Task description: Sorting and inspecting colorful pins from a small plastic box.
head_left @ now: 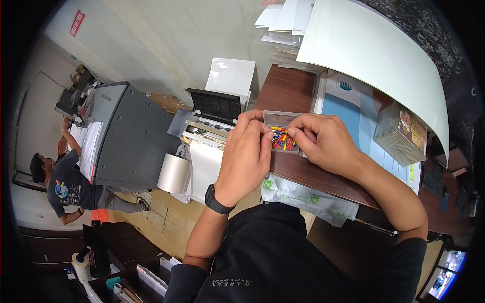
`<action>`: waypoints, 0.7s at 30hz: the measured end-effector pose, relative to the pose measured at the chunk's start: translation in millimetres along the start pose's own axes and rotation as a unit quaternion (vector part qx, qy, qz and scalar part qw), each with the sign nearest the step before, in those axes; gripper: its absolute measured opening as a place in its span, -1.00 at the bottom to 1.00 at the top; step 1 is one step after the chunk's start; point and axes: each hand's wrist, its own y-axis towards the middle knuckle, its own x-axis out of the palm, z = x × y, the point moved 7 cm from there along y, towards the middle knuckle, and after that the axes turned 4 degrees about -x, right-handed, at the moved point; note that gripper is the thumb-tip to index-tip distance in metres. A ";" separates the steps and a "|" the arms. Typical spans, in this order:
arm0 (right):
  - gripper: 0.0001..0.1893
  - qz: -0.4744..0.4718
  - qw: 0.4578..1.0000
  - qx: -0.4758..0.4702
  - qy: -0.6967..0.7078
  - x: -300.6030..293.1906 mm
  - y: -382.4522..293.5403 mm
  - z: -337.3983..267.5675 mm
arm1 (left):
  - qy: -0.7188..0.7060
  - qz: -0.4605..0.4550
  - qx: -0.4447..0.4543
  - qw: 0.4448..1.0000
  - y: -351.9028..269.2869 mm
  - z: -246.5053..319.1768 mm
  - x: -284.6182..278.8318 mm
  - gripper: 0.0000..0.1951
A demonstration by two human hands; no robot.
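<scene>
A small clear plastic box [283, 118] with its lid raised sits over the dark wood desk [289, 85]. Inside lie many small pin-like pieces [283, 141] with red, yellow and blue plastic ends. My left hand [248, 151] grips the box's left side, with the fingers curled at its edge and a black watch on the wrist. At the right side of the box, the thumb and forefinger of my right hand [322, 138] are pinched together over the pieces. Whether one piece is between those fingertips is hidden.
A large white sheet [371, 49] curves over a brown box [401, 132] and printed papers [344, 102] on the right. An opened printer [212, 117] and a paper roll [174, 173] are left. Beyond, a person [68, 181] stands at a large grey machine [129, 140]. A plastic bag [310, 200] hangs below the desk edge.
</scene>
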 end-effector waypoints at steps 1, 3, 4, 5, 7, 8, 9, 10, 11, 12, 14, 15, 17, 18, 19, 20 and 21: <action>-0.82 0.001 1.000 -0.005 0.006 0.0 0.0 -0.4 | -0.001 -0.001 0.000 1.000 -1.2 -2.0 1.8 -0.88; -0.82 0.001 1.000 -0.005 0.005 0.1 0.0 -0.4 | -0.074 0.016 -0.013 0.997 -3.2 -7.2 1.8 -0.88; -0.82 0.002 1.000 -0.006 0.003 -0.2 0.0 -0.7 | -0.075 0.016 -0.014 0.997 -3.4 -7.4 2.6 -0.88; -0.82 0.001 1.000 -0.006 0.003 -0.3 0.2 -1.2 | -0.071 0.014 -0.015 0.997 -3.4 -7.4 3.2 -0.88; -0.82 -0.002 1.000 0.003 0.016 -0.2 0.3 -0.5 | -0.067 0.014 -0.018 0.997 -3.6 -8.2 3.7 -0.88; -0.82 -0.003 1.000 0.004 0.016 0.0 0.3 -0.1 | -0.070 0.010 -0.015 0.997 -3.5 -8.6 4.3 -0.87; -0.82 -0.003 1.000 0.002 0.017 0.1 0.2 0.4 | -0.073 0.007 -0.013 0.997 -3.5 -8.8 4.9 -0.87; -0.82 -0.004 1.000 0.001 0.018 0.3 0.2 0.6 | -0.073 0.007 -0.013 0.997 -3.5 -9.2 4.9 -0.87; -0.82 -0.005 1.000 0.001 0.018 0.4 0.1 0.7 | -0.075 0.004 -0.015 0.997 -3.7 -9.4 5.1 -0.87; -0.82 -0.002 1.000 -0.003 0.019 0.0 0.0 0.1 | -0.077 0.001 -0.017 0.997 -3.9 -9.4 5.2 -0.87; -0.82 0.001 1.000 -0.006 0.019 -0.7 0.0 -0.9 | -0.072 -0.009 -0.023 0.997 -4.0 -8.6 4.4 -0.86; -0.82 -0.002 1.000 -0.003 0.017 -0.9 0.2 -1.5 | -0.067 -0.018 -0.027 0.997 -4.0 -8.8 5.2 -0.84; -0.82 -0.005 1.000 0.001 0.015 -0.6 0.3 -1.4 | -0.071 -0.018 -0.028 0.997 -4.1 -9.4 6.0 -0.84; -0.82 -0.004 1.000 -0.001 0.015 -0.4 0.3 -1.1 | -0.074 -0.017 -0.029 0.997 -4.1 -9.9 6.3 -0.84; -0.82 -0.002 1.000 -0.002 0.015 -0.5 0.3 -1.1 | -0.074 -0.017 -0.028 0.997 -4.0 -10.4 6.5 -0.84; -0.82 -0.002 1.000 -0.002 0.015 -0.6 0.4 -1.4 | -0.069 -0.020 -0.029 0.997 -4.0 -11.2 6.9 -0.85; -0.82 -0.004 1.000 0.001 0.015 -0.6 0.5 -1.6 | -0.064 -0.023 -0.029 0.997 -4.0 -11.5 7.4 -0.85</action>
